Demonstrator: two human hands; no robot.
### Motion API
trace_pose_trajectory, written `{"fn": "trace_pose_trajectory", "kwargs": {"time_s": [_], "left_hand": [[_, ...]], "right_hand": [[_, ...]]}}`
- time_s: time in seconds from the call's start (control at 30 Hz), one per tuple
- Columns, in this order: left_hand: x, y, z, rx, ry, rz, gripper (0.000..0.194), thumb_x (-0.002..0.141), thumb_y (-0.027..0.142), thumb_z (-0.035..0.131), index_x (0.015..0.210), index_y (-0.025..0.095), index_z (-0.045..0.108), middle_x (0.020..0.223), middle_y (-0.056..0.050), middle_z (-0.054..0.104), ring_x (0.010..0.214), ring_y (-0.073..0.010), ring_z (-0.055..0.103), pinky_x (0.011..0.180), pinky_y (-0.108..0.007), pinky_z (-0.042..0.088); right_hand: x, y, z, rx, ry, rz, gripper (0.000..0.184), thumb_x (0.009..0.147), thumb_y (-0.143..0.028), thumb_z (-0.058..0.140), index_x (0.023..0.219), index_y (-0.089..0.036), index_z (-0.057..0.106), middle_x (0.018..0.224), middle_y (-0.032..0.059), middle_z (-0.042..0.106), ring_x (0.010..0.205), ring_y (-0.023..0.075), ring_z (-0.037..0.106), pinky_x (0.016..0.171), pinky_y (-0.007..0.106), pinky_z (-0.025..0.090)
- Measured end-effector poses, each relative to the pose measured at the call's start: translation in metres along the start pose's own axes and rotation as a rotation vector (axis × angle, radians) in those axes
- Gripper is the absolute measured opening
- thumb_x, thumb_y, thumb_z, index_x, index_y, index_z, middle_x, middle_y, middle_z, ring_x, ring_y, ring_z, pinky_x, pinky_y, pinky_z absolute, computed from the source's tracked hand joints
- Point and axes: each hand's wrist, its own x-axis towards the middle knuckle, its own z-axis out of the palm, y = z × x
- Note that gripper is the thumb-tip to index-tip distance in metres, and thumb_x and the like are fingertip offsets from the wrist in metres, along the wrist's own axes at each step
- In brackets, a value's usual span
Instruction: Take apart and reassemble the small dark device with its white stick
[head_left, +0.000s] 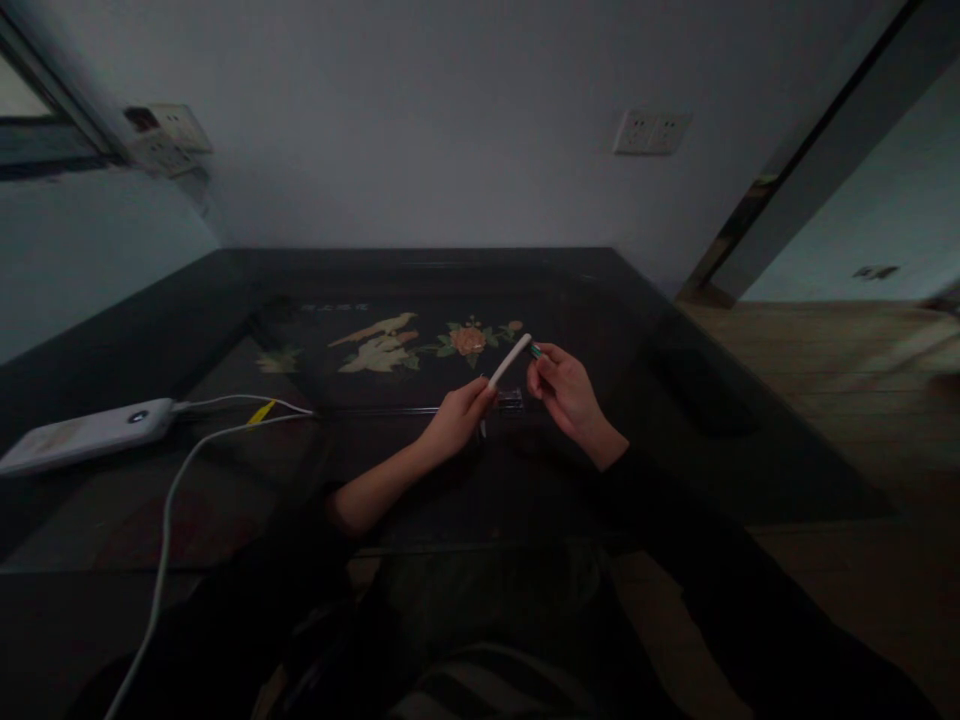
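My left hand (459, 415) is closed around the lower end of a slim white tube-like stick (510, 361), which slants up and to the right. At its upper end, my right hand (564, 388) pinches a small piece with green and dark bands (535, 350). That piece is at or very near the tip of the stick; I cannot tell whether they touch. Just beyond my left fingers, a small clear shiny object (511, 400) lies on the dark tabletop, partly hidden by the hand.
The dark table (420, 270) bears a bird and flower picture (468, 341). On the left lies a white power-bank-like device (90, 436) with a white cable (166, 520) and yellow tag (262, 412). A dark flat object (705, 392) is at right. Wall sockets (651, 132) are behind.
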Motion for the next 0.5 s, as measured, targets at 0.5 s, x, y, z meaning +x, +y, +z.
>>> {"fn": "trace_pose_trajectory", "kwargs": {"time_s": [0.5], "left_hand": [[-0.0053,0.0057,0.0027,0.007,-0.083,0.018,0.031,0.094,0.042,0.034,0.078,0.018,0.046,0.062,0.004,0.043,0.057,-0.0099,0.040,0.055,-0.021,0.032]], "right_hand": [[-0.0005,-0.0019,-0.0003,-0.020,0.031,0.024,0.040,0.067,-0.047,0.077,0.093,-0.019,0.065,0.054,-0.0069,0.050,0.047,0.0072,0.040,0.044,0.022,0.030]]}}
